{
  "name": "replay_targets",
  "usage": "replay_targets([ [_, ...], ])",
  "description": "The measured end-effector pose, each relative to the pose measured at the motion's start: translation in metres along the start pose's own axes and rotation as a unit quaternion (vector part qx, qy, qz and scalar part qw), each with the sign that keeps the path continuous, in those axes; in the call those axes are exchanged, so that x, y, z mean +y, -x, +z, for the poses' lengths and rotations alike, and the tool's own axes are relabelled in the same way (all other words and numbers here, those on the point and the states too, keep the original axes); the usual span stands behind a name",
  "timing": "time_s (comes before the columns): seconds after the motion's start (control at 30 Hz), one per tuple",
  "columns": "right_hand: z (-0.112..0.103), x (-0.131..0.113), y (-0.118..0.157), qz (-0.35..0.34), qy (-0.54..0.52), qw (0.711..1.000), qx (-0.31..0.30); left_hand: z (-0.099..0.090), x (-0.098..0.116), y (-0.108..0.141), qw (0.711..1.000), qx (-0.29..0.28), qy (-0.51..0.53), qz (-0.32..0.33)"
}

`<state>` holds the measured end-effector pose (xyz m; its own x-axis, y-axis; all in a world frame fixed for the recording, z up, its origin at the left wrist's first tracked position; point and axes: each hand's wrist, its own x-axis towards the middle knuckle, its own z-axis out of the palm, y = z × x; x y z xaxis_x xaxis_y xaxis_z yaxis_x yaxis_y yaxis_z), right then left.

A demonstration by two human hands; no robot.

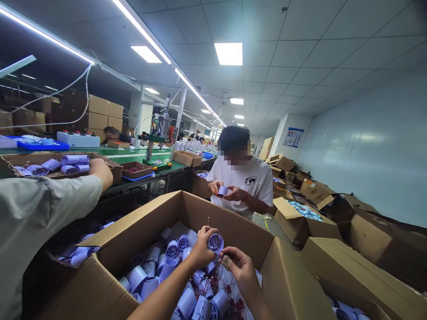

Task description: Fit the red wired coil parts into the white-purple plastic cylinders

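My left hand [203,249] is closed around a white plastic cylindrical housing [215,243], with its round open end facing me. A thin wire sticks up above that hand. My right hand [243,269] is beside the housing's rim, thumb and fingertips pinched together; what they hold is too small to make out. A tan wrap covers one of its fingers. Below both hands, a large open cardboard box [230,214] contains several similar white housings [168,268] and small red parts with wires [238,306].
Across the box a person [242,178] handles another white housing. From the left, another person's sleeve [56,209] reaches toward a shallow box [111,171] of housings. A press [160,129] stands on the green bench. Open cartons [307,222] line the right.
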<state>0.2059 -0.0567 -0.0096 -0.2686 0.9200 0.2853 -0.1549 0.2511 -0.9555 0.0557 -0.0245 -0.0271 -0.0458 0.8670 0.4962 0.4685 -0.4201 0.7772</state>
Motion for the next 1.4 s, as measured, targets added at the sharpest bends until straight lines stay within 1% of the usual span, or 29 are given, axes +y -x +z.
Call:
replay_targets([
  [0.23, 0.0, -0.001, -0.001, 0.009, 0.001, 0.999, 0.031, 0.0, -0.001, 0.0, 0.999, 0.03, 0.015, 0.005],
  [0.4, -0.001, -0.003, -0.001, 0.008, 0.0, 0.999, 0.032, 0.0, -0.002, 0.0, 0.999, 0.039, 0.02, 0.0],
  [0.73, -0.004, 0.005, -0.004, 0.001, 0.012, 0.999, 0.034, 0.0, -0.002, -0.001, 0.998, 0.061, 0.025, 0.001],
  [0.83, -0.004, 0.006, -0.005, 0.007, 0.011, 0.999, 0.043, 0.0, -0.001, 0.0, 0.998, 0.054, 0.003, 0.011],
  [1.0, 0.003, 0.004, -0.005, 0.011, 0.011, 0.999, 0.048, 0.002, 0.002, 0.007, 0.995, 0.028, -0.076, 0.051],
  [1.13, 0.007, 0.004, -0.004, -0.009, 0.034, 0.998, 0.06, 0.003, 0.004, 0.009, 0.992, 0.011, -0.114, 0.058],
  [1.2, 0.006, 0.005, -0.004, -0.025, 0.06, 0.995, 0.076, 0.003, 0.003, 0.008, 0.991, 0.02, -0.116, 0.056],
  [1.27, 0.003, 0.008, -0.005, -0.037, 0.093, 0.989, 0.107, 0.003, 0.003, 0.007, 0.992, 0.033, -0.112, 0.054],
  [1.4, -0.004, 0.012, -0.006, -0.072, 0.179, 0.963, 0.188, 0.002, 0.002, 0.007, 0.991, 0.038, -0.108, 0.071],
])
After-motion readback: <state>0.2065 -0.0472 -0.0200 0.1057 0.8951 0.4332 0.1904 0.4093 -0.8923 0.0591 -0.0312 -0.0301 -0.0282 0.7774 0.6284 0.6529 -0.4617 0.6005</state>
